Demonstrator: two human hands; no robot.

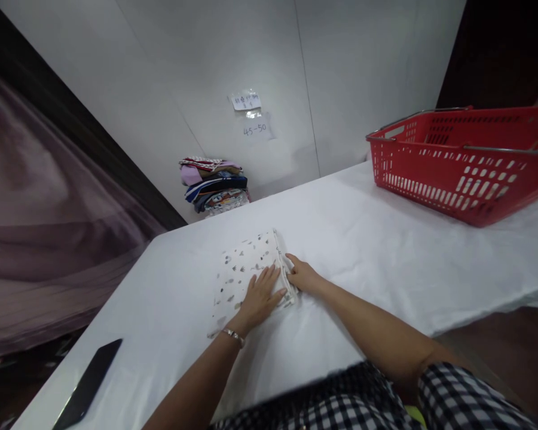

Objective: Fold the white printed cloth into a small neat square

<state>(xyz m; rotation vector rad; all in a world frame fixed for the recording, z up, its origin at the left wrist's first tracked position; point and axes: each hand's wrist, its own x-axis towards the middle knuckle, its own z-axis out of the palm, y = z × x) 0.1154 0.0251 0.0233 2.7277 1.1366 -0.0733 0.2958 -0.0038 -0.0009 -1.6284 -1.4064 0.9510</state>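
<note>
On the white-covered table lies a folded piece of white cloth with small grey and brown printed motifs. My left hand rests flat on its right part, fingers stretched out, with a bracelet at the wrist. At the cloth's right edge, where the folded layers show, is my right hand. Its index finger points out along the edge, and the other fingers are curled in against the layers. Whether those fingers pinch the cloth is partly hidden.
A red plastic basket with metal handles stands at the right on the table. Beyond the far edge is a stack of folded clothes by the wall. A dark flat phone-like object lies front left. A purplish curtain hangs left.
</note>
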